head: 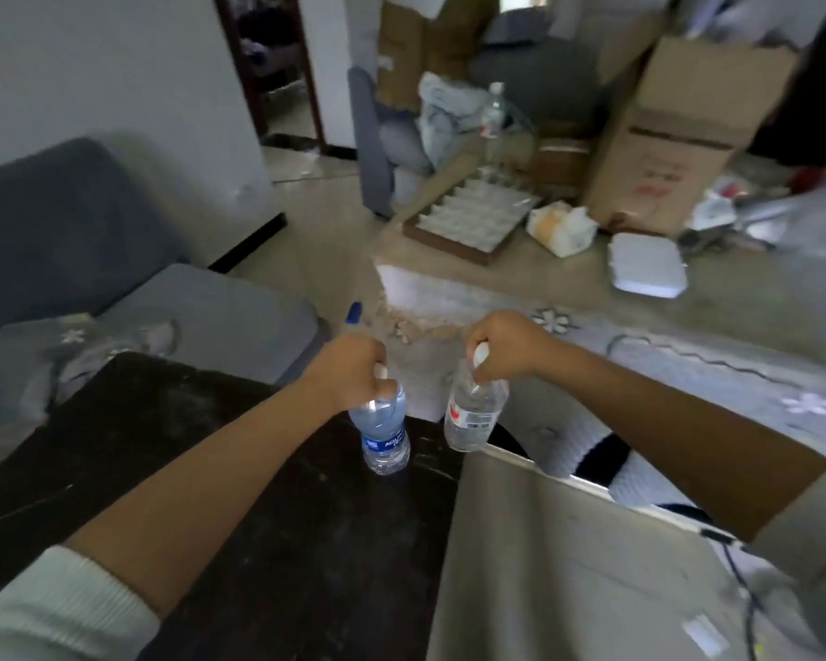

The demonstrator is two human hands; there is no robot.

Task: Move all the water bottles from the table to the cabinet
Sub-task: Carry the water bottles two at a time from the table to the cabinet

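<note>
1. Because the task asks for carrying, each of the hands takes one bottle by its neck, just under the cap, which in my judgement leaves the body free and lets two bottles go in one trip.
2. The left hand (354,369) is curled round the neck of the blue-label bottle (383,434). This bottle stands upright over the dark table (211,469), near its far edge; whether its base touches the table or is just lifted, I cannot tell.
3. The right hand (506,345) grips the top of the clear bottle (473,412), at 3 o'clock from the blue-label one and near to it. This bottle hangs past the table edge, over a pale board (568,565), so I judge it is already lifted.
4. Count of bottles in the hands: two, one for each hand.
5. A third bottle (493,112) stands far away at 12 o'clock, among the cardboard boxes (678,136); the picture is blurred there.
6. Other bottles on the visible part of the table: I see none.
7. The cabinet is not in view, so its direction I cannot say.
8. At 10 o'clock there is one grey sofa (91,260).
</note>
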